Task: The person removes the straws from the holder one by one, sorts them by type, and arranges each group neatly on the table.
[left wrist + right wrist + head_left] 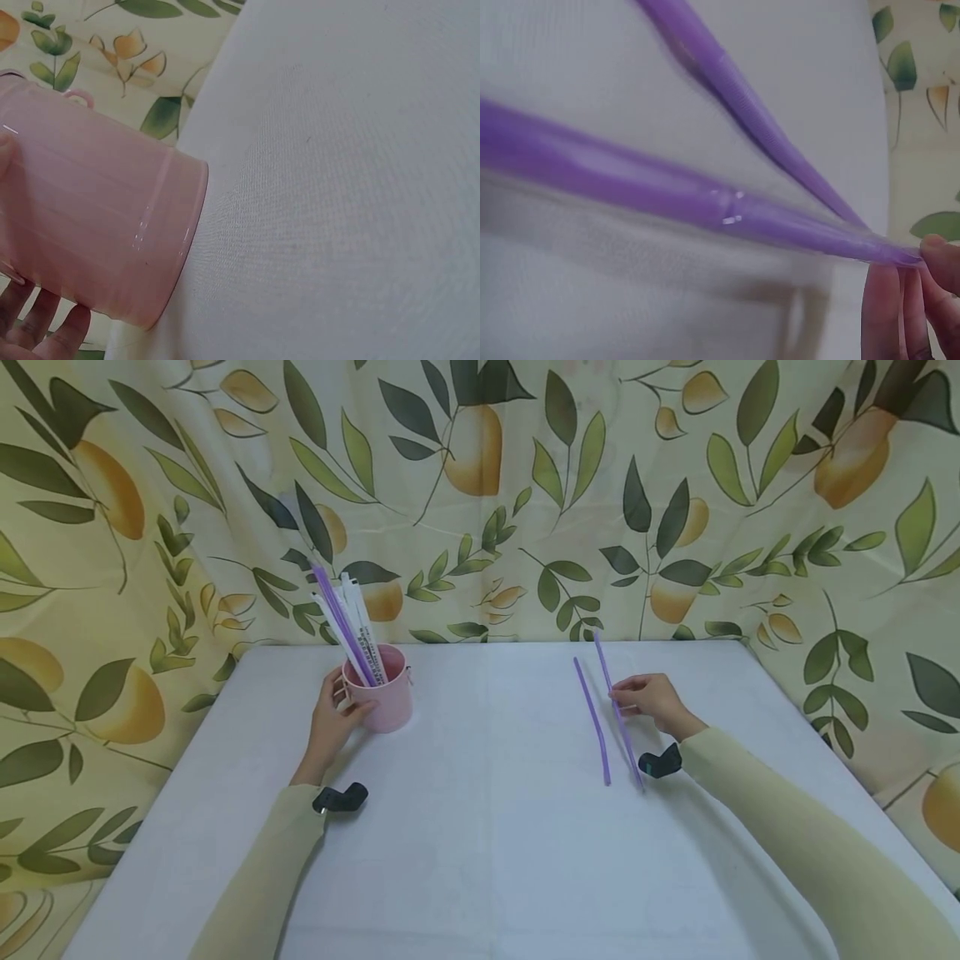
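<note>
On the left of the table, a small pink bucket (392, 707) stands upright with several purple and white straws (351, 628) leaning out of it. My left hand (335, 717) holds the bucket's side, thumb in front and fingers round the far left. In the left wrist view the bucket's wall (97, 202) fills the left part, fingers (71, 330) under it. On the right, my right hand (651, 702) pinches a purple straw (624, 727) between thumb and fingers. Clear film shows around this straw (630, 176) up close. Another purple straw (593, 724), slightly bent, lies just left of it.
A white cloth (480, 843) covers the table. Behind it hangs a curtain (495, 552) with a fruit and leaf print, close to the table's back edge. Each wrist wears a small black camera, one by the left sleeve (255, 868) and one by the right sleeve (795, 827).
</note>
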Demonstrator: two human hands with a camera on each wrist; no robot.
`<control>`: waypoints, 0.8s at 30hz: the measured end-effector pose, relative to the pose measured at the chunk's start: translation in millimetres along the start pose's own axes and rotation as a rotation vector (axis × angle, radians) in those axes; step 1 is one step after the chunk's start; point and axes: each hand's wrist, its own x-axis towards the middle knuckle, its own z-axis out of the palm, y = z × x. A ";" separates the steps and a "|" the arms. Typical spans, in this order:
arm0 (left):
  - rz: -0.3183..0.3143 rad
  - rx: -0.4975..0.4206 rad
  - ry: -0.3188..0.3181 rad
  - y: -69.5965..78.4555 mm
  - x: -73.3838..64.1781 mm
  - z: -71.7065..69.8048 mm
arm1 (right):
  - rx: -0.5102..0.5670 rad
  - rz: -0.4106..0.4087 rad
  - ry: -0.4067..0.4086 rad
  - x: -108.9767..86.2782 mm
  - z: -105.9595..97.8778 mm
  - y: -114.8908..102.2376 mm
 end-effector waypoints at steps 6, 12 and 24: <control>-0.022 0.008 -0.006 1.8 -0.9 0.7 | -0.003 0.012 -0.005 5.6 3.5 6.5; -0.023 0.006 -0.017 2.5 -0.4 0.2 | -0.057 0.006 0.009 13.9 7.3 19.8; -0.015 0.009 -0.015 0.8 -0.5 1.3 | -0.100 0.015 0.029 11.3 13.9 16.5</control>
